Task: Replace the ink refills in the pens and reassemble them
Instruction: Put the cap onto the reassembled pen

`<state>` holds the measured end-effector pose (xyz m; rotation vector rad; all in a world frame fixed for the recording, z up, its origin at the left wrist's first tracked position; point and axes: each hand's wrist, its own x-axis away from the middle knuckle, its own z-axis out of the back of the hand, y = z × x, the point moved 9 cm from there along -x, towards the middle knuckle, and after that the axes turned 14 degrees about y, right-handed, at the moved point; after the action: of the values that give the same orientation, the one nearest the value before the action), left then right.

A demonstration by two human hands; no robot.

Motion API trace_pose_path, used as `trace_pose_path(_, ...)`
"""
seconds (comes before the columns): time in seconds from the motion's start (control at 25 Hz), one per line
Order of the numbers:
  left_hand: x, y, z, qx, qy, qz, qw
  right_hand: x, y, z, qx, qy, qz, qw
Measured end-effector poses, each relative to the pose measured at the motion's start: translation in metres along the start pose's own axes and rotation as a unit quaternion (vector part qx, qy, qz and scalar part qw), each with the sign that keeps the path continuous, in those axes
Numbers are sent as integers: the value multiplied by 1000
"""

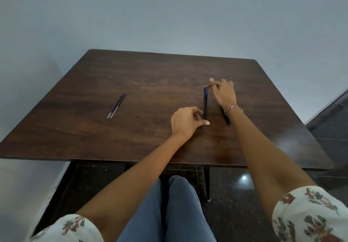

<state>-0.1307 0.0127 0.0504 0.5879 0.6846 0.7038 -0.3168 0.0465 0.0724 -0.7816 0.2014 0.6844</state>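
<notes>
A dark blue pen (205, 102) lies lengthwise on the brown table (131, 134), right of centre. My left hand (185, 122) pinches its near end between thumb and fingers. My right hand (225, 93) has fingertips on its far end. A second dark pen (227, 118) lies under my right wrist, mostly hidden. Two thin ink refills (117, 105), one blue and one darker, lie side by side on the left part of the table.
The table stands against a pale blue-grey wall (169, 16). A thin black table leg (207, 183) stands near my knees over a dark glossy floor. A thread bracelet (234, 108) circles my right wrist.
</notes>
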Motion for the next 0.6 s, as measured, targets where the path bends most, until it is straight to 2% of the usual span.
trace_pose_path(0.28, 5, 36, -40, -72, 6, -17, 997, -19, 29, 1, 116, -78, 47, 989)
trace_pose_path(0.6, 3, 42, -58, -100, -6, -32, 994, -19, 43, 2, 163, -77, 68, 981)
